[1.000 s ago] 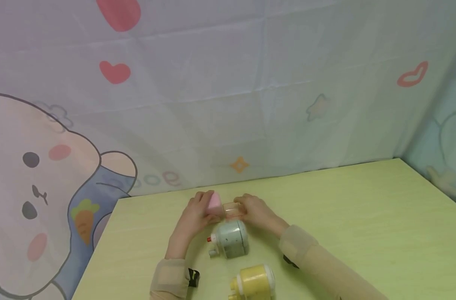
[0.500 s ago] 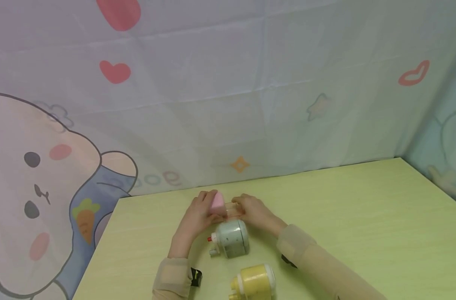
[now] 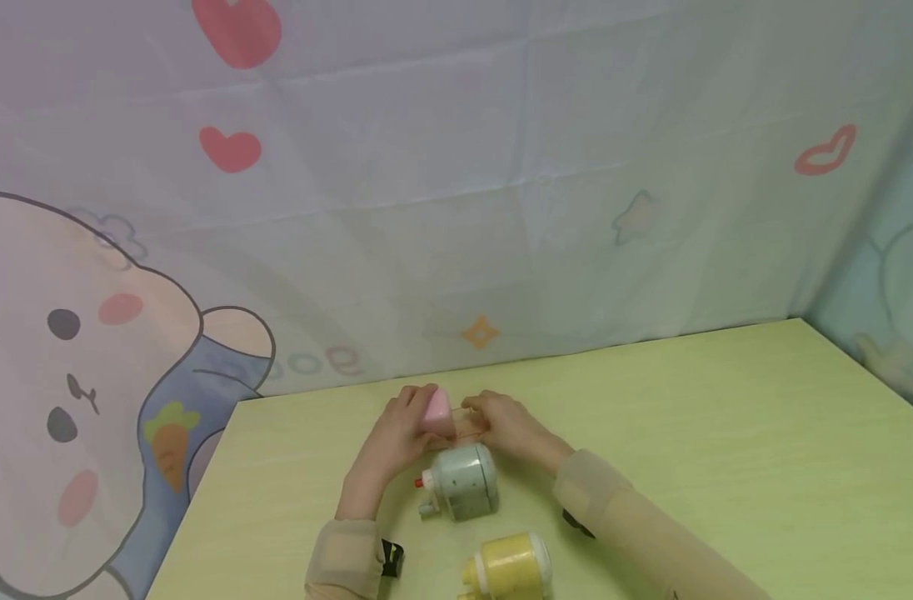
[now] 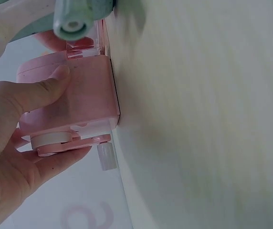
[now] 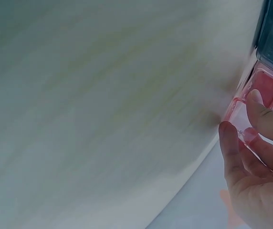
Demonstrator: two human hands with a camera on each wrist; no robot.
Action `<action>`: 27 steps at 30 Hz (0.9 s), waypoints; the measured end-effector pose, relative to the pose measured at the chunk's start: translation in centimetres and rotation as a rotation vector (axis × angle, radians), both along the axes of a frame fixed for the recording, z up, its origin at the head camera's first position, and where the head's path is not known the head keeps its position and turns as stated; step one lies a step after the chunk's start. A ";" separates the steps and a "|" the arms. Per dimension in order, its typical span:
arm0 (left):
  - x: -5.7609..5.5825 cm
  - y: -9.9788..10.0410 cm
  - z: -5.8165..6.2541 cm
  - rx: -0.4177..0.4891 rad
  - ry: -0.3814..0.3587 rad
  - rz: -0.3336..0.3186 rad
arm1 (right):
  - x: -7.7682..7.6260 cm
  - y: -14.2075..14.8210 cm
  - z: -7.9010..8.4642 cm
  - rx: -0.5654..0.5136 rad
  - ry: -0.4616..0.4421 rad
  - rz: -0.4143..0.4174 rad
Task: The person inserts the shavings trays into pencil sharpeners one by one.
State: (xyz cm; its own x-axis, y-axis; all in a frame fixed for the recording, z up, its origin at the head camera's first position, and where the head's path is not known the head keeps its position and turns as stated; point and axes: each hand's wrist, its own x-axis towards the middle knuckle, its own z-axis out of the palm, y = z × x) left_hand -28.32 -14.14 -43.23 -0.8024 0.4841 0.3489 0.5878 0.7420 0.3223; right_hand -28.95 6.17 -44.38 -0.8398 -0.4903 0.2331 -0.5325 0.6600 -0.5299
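Observation:
My left hand [image 3: 392, 433] grips a pink crank pencil sharpener [image 3: 437, 413], thumb on its near side and the other fingers around the far side. In the left wrist view the sharpener's body [image 4: 74, 95] shows its crank [image 4: 79, 144] and pale knob [image 4: 106, 156] at the end near the palm. My right hand [image 3: 512, 425] pinches a see-through pink shavings drawer [image 5: 240, 116] between thumb and fingers. At the sharpener's other end, the drawer overlaps the body's edge in the left wrist view, with most of its length outside.
A grey-green crank sharpener [image 3: 466, 482] lies just in front of both hands. Closer to me is a yellow sharpener [image 3: 511, 567]. The light yellow-green table [image 3: 696, 433] meets a printed cloth backdrop [image 3: 426, 208] behind the hands.
My left hand and the pink sharpener have moved slightly right, toward the drawer. The right hand has stayed nearly in place, so less of the drawer shows between the hands.

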 end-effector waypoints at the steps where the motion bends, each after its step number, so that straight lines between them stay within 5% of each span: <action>1: 0.0 0.0 0.0 0.002 -0.004 -0.003 | 0.0 0.0 0.0 -0.001 0.003 0.001; 16: 0.1 0.6 -0.2 -0.031 -0.001 -0.052 | 0.0 0.1 -0.1 -0.028 0.005 -0.005; 27: 0.1 0.6 0.4 -0.024 -0.066 -0.075 | 0.0 -0.5 0.0 -0.040 -0.016 -0.004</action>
